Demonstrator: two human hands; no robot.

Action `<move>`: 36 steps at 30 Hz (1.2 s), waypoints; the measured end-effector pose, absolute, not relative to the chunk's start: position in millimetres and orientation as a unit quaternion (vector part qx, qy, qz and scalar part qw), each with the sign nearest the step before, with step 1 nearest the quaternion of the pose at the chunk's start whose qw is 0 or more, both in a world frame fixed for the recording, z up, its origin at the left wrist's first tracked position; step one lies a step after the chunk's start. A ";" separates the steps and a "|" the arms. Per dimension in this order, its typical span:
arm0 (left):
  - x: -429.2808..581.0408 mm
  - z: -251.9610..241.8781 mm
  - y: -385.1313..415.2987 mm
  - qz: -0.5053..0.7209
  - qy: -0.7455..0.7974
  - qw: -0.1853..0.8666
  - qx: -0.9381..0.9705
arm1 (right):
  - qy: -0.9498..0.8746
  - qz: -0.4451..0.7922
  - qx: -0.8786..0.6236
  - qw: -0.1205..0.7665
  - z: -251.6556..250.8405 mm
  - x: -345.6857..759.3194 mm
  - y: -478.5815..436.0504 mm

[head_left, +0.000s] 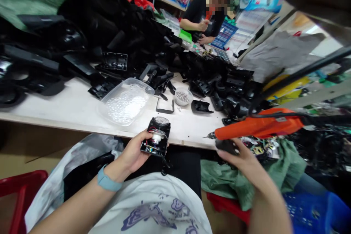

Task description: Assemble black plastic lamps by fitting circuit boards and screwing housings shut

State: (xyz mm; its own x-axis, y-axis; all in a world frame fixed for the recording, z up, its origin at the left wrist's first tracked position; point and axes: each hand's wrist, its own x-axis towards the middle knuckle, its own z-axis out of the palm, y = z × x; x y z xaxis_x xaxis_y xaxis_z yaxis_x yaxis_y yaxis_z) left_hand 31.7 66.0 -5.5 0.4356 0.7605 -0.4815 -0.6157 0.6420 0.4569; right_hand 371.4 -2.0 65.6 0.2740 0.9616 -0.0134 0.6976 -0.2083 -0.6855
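My left hand, with a teal band on its wrist, grips a black plastic housing fitted with a round lens and a white cylindrical part. My right hand is closed around the grip of an orange electric screwdriver, whose metal bit points left toward the housing without touching it. Both hands are just in front of the white table's edge. Nearby on the table lie a small white bowl of screws and a thin black frame.
A clear plastic tub of round transparent pieces stands left of the bowl. Heaps of black plastic parts line the table's far side. A co-worker handles something across the table. A black cable runs above the screwdriver at right.
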 end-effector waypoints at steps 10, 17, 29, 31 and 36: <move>56.0 -2.9 51.9 0.433 0.308 0.827 0.184 | -0.758 0.196 -0.573 0.243 100.9 234.6 -4.5; 51.0 -13.3 43.9 0.439 0.262 0.848 0.143 | -0.775 0.260 -0.529 0.228 69.4 223.3 25.6; 59.1 -4.0 49.2 0.404 0.240 0.883 -0.004 | -0.755 0.310 -0.532 0.223 55.1 230.0 30.0; 62.8 -2.1 49.6 0.396 0.275 0.876 -0.015 | -0.755 0.310 -0.528 0.234 52.2 232.6 30.6; 69.9 2.0 47.0 0.396 0.283 0.873 -0.021 | -0.748 0.313 -0.530 0.249 44.5 240.1 33.9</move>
